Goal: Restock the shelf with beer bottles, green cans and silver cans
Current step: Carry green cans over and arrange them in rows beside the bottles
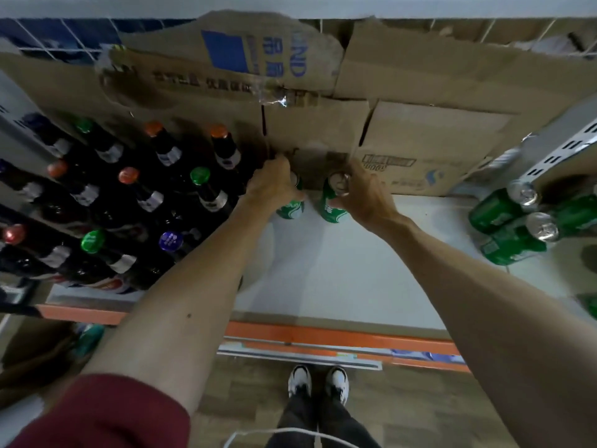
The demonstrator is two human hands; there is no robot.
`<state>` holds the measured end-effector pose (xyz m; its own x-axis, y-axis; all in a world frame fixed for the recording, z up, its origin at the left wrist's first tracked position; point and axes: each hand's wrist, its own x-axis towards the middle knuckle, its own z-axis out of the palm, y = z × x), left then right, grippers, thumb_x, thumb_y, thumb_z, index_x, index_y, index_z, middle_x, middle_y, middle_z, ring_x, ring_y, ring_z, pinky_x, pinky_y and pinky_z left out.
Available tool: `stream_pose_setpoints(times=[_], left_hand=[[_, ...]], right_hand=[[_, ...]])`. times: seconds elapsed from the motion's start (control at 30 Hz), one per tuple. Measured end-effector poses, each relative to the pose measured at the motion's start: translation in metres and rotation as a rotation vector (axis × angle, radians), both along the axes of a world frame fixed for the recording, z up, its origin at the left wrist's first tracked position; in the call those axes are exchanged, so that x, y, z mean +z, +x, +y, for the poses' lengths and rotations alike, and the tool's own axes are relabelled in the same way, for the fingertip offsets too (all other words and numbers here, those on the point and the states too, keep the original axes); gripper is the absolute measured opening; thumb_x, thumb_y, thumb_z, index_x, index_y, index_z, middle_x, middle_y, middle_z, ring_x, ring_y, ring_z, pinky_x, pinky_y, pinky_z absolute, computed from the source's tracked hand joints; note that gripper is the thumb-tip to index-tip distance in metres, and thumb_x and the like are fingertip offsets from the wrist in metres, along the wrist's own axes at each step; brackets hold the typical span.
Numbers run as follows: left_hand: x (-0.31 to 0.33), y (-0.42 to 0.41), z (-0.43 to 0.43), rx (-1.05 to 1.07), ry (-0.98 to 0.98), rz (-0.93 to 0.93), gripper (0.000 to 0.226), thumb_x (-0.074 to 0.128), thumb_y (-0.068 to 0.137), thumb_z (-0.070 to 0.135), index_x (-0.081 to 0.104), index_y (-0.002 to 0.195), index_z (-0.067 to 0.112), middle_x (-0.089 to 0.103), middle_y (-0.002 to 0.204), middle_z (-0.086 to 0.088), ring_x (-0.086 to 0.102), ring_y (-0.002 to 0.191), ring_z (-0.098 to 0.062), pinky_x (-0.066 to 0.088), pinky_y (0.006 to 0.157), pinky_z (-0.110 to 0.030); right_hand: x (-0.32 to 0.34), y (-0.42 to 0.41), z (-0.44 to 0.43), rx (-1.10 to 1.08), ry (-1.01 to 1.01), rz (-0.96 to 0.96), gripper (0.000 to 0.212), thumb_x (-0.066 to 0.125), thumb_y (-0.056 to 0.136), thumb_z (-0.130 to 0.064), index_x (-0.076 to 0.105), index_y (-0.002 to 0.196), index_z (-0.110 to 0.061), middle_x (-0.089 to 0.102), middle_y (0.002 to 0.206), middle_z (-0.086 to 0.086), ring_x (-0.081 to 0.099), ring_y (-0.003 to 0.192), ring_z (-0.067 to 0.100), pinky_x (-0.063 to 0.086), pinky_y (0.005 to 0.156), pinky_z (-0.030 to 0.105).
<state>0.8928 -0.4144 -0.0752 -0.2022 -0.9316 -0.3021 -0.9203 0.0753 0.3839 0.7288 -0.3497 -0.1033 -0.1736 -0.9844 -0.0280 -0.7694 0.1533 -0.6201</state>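
- Fingers of the left hand are curling over the top of the left green can and gripping it from above.
- Fingers of the right hand are wrapping round the right green can, with the thumb lying across its side.
- Both cans are standing upright, just beside each other at the back of the white shelf, close to the cardboard.
- Beer bottles are filling the left part of the shelf in rows, with orange, green, red and blue caps, so that share is looking largely done.
- More green cans are sitting in a cluster at the far right, well apart from the two in hand.
- Between bottles and cluster, most of the shelf is showing bare, so the can rows are looking barely begun.
- No silver cans are showing plainly, so that part seems left to do.
- Cardboard boxes are lining the back of the shelf; their contents are hidden.
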Motion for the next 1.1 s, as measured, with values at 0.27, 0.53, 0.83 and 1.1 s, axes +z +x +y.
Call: stream_pose_setpoints(times=[0.27,0.53,0.83,1.1], left_hand=[[-0.010,-0.001,-0.011,0.002,-0.008,0.030,0.077,0.085,0.072,0.036,0.045,0.131,0.008,0.056,0.133,-0.014,0.055,0.122,-0.037,0.049,0.100,-0.051],[-0.001,0.009,-0.012,0.071,0.028,0.117,0.082,0.084,0.077,0.026,0.036,0.139,0.000,0.048,0.139,-0.019,0.050,0.127,-0.036,0.045,0.105,-0.046],[0.008,0.008,-0.014,-0.019,-0.050,0.045,0.049,0.079,0.082,0.026,0.061,0.123,0.005,0.064,0.122,-0.016,0.061,0.113,-0.034,0.052,0.094,-0.043],[0.005,0.015,-0.011,0.016,-0.071,0.104,0.046,0.083,0.076,0.033,0.069,0.114,0.010,0.070,0.111,-0.010,0.065,0.106,-0.027,0.046,0.079,-0.030]], right_hand=[[-0.006,-0.001,-0.013,0.021,0.010,-0.012,0.060,0.082,0.072,-0.012,0.047,0.121,-0.013,0.064,0.122,0.013,0.063,0.106,0.035,0.056,0.085,0.047],[-0.004,-0.003,-0.009,0.009,-0.001,0.071,0.057,0.081,0.075,-0.025,0.051,0.123,-0.015,0.054,0.130,0.013,0.054,0.112,0.036,0.053,0.085,0.047],[0.003,0.003,-0.017,-0.078,0.029,0.167,0.048,0.076,0.081,-0.028,0.053,0.116,-0.006,0.063,0.118,0.016,0.061,0.103,0.037,0.053,0.083,0.046],[0.004,-0.005,-0.015,-0.026,0.036,0.094,0.040,0.075,0.078,-0.017,0.061,0.115,-0.010,0.065,0.115,0.015,0.061,0.098,0.037,0.051,0.079,0.041]])
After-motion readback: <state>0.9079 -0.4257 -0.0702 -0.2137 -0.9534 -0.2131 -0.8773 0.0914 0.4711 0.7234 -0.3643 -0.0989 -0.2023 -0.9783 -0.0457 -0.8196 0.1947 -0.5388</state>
